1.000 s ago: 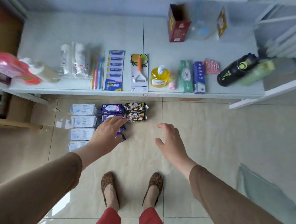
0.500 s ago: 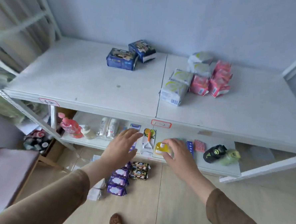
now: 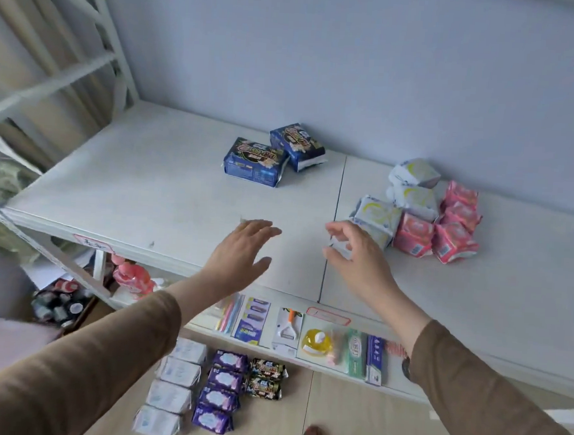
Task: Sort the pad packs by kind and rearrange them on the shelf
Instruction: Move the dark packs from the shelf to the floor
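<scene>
The white top shelf [image 3: 146, 188] carries two dark blue pad packs [image 3: 253, 163] at the back middle. To their right sit several white-and-yellow packs [image 3: 414, 198] with several pink packs [image 3: 452, 242] beside them. My left hand [image 3: 240, 251] hovers over the shelf's front, fingers straight and holding nothing. My right hand [image 3: 357, 255] is at the near corner of the front white-and-yellow pack [image 3: 378, 216], with thumb and fingers spread around that corner. On the floor lie several white packs [image 3: 174, 395], several purple packs [image 3: 221, 391] and two black packs [image 3: 265, 379].
The lower shelf [image 3: 437, 371] holds toothbrushes [image 3: 227, 314], a peeler card [image 3: 287, 330], a yellow bottle [image 3: 316, 342] and toothpaste boxes [image 3: 364, 355]. A pink bottle [image 3: 132, 275] stands at its left. A white frame with diagonal bars [image 3: 69, 69] rises on the left. A wall backs the shelf.
My view has tilted up from the floor packs to the top shelf. Both hands rose from floor level, past the lower shelf, to above the top shelf's front.
</scene>
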A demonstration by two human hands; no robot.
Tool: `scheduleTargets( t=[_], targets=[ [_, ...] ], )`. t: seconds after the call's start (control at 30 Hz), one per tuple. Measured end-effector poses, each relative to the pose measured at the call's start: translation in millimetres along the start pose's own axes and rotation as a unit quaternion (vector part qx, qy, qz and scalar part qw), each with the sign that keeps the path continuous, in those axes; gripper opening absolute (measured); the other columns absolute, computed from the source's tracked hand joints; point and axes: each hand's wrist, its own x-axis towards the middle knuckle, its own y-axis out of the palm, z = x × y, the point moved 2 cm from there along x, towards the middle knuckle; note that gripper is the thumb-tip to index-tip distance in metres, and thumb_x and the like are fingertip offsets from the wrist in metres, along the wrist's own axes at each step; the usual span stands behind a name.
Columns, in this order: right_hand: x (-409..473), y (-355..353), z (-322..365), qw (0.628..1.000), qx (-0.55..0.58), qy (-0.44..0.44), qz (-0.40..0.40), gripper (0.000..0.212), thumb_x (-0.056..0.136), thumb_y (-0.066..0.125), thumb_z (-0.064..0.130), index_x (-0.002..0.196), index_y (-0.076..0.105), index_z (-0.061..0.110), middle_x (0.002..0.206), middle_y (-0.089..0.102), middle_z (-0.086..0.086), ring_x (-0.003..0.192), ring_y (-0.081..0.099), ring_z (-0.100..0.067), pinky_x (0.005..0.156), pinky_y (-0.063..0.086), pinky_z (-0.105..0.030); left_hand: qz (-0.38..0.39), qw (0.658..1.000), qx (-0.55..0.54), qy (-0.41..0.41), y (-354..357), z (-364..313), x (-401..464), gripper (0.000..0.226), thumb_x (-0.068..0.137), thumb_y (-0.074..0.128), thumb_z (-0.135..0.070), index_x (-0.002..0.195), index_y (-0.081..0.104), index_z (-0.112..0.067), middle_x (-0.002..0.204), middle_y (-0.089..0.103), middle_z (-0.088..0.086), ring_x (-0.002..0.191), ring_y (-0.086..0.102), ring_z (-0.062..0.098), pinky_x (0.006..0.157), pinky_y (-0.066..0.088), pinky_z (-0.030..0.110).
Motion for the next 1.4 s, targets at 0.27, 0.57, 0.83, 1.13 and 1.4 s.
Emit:
scheduleTargets(
  t=[0.27,0.57,0.83,1.13,1.4],
  targets=[
    [184,3,-44,0.995,0.030,0.090,-0.010,0.048,0.091,0.064,0.037,0.131,0.050,0.016,0.132,0.056,0.000,0.111,0.056,-0.015,0.088,0.040,-0.027,-0.065,0.992,-0.008,-0.104,0,68,102,0.051,0.090,0.066,-0.028,0.138,0.051,-0.022,0.140,0.050,0.000,0.128,0.042,0.022,0.106,0.039,0.036],
    [329,41,-99,0.973,0.075,0.211,0.045,0.089,0.084,0.057,0.067,0.147,0.036,0.007,0.149,0.042,-0.016,0.136,0.041,-0.036,0.111,0.037,-0.043,-0.123,0.942,-0.056,-0.307,-13,141,214,0.059,0.092,0.061,-0.040,0.144,0.041,-0.020,0.142,0.043,0.010,0.132,0.038,0.029,0.109,0.030,0.039],
    [373,66,-109,0.952,0.165,0.225,0.124,0.095,0.080,0.071,0.060,0.149,0.030,0.007,0.143,0.049,-0.009,0.120,0.052,-0.026,0.085,0.046,-0.034,0.069,0.923,-0.134,-0.355,-24,164,243,0.110,0.072,0.085,-0.039,0.154,0.011,-0.039,0.156,0.022,0.007,0.138,0.032,0.032,0.103,0.035,0.037],
    [361,70,-85,0.893,0.216,0.267,0.289,0.023,0.075,0.086,0.025,0.085,0.068,0.013,0.072,0.076,-0.001,0.062,0.072,-0.014,0.049,0.051,-0.020,0.211,0.928,-0.048,-0.303,-38,152,229,0.110,0.064,0.088,-0.043,0.152,0.023,-0.036,0.138,0.040,-0.002,0.124,0.046,0.025,0.106,0.041,0.041],
    [283,49,-46,0.929,0.200,0.216,0.225,0.046,0.071,0.086,0.029,0.102,0.052,0.025,0.103,0.065,0.003,0.089,0.060,-0.009,0.062,0.041,-0.025,0.230,0.944,-0.001,-0.238,-65,132,166,0.054,0.054,0.086,-0.055,0.085,0.049,-0.031,0.097,0.058,-0.004,0.083,0.060,0.021,0.073,0.052,0.040]
  ],
)
